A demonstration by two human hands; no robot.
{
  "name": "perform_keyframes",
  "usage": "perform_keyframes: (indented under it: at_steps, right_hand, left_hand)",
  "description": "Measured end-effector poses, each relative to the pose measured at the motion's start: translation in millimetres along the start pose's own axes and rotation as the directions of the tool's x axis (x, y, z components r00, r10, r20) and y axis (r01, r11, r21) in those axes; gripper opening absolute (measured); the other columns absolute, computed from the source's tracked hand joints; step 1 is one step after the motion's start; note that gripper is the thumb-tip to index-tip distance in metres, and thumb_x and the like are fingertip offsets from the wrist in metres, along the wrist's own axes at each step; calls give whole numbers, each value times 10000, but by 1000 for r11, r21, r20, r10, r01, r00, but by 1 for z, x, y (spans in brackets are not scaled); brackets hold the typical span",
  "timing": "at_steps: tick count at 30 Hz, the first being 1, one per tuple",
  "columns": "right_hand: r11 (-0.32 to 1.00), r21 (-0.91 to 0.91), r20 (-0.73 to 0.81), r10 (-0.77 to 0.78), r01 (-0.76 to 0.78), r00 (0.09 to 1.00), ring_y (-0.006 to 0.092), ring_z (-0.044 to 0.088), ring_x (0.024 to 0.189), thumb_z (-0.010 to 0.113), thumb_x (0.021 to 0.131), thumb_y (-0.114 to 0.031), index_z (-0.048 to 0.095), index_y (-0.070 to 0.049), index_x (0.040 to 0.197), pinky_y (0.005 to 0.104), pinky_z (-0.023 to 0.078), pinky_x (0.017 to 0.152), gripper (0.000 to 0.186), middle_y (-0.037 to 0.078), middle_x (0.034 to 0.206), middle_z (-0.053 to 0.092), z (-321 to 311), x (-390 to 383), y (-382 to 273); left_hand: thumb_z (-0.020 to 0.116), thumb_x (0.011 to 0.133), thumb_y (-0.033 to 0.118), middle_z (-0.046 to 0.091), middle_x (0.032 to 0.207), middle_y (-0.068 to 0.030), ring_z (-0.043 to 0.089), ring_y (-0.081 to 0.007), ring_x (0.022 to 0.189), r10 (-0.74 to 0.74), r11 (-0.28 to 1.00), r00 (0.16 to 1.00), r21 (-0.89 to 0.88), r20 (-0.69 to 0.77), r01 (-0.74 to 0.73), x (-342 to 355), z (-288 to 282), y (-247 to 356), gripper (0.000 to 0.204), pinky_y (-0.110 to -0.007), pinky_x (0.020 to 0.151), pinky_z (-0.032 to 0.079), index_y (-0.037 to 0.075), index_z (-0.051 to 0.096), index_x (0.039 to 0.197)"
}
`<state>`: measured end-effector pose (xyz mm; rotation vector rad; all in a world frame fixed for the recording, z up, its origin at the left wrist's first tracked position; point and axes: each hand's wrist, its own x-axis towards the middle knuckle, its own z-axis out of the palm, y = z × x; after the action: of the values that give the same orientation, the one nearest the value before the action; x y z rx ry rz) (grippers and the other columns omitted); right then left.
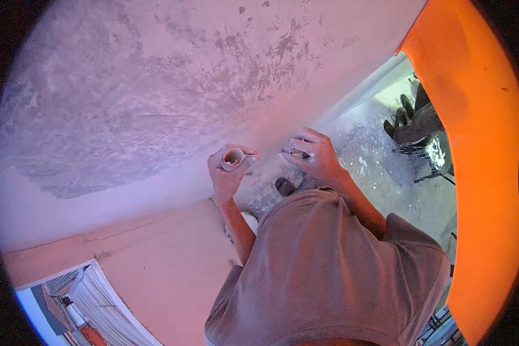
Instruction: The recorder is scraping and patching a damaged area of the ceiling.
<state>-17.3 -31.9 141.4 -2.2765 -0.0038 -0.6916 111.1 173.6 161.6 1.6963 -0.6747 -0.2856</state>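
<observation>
My left hand (224, 177) is closed around a rolled-up sheet (233, 155), pale and curled into a short tube with its open end facing up. Across a small gap, my right hand (319, 157) has its fingers bent inward, closed on something small that I cannot make out. Both hands are held in front of my body, close to a wall (173, 92) coated in patchy grey and whitish plaster. My shoe (284, 186) shows below, between the hands.
A bright orange surface (478, 144) stands at the right. Beyond the wall's end, another person's legs (418, 126) show above a dusty, speckled floor (380, 155). A pale round container (249, 221) is partly hidden by my left forearm. A curtained window (92, 305) lies lower left.
</observation>
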Motion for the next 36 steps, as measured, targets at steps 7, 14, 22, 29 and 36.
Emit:
perform_keyframes:
  at_steps: [7,14,22,29,36]
  right_hand:
    - [994,40,65,102,-105,993,287,656,781,771,810,-210,693,-56,871,388,536,684,183,87,849,650,1,-4,-9]
    - [983,104,149,136,-152,979,362,673,791,696,887,-321,674,-53,1020,444,533,703,300,145,891,684,12,-9,-14]
    - [973,-27,299,228,-231,927,397,658,903,680,894,-277,637,-18,1102,451,515,787,335,211,976,680,23,-23,-3]
    - [936,-95,524,336,-338,783,422,644,918,587,955,-313,595,-15,1052,501,494,783,313,246,962,659,26,-29,5]
    - [968,-32,416,240,-250,877,421,642,926,570,961,-280,582,-36,1095,496,496,799,279,234,959,662,15,-27,60]
  left_hand:
    - [802,758,-27,721,797,-62,652,-103,717,-18,990,992,-144,-122,1,0,1,-5,147,-243,663,518,0,705,864]
    - [781,789,-37,691,805,-79,649,-134,717,-94,967,963,-251,-251,29,-1,-8,-9,108,-267,671,538,-25,687,841]
    - [765,804,-43,684,801,-76,649,-140,709,-86,975,958,-223,-274,24,0,-4,-3,94,-268,666,541,-32,679,839]
    - [729,849,-29,698,840,-76,685,-160,751,-137,971,972,-222,-190,94,10,15,-15,64,-264,682,539,-42,681,888]
    - [681,912,24,722,942,-73,692,-146,811,-174,949,985,-267,6,169,32,34,-18,55,-283,755,536,-30,694,918]
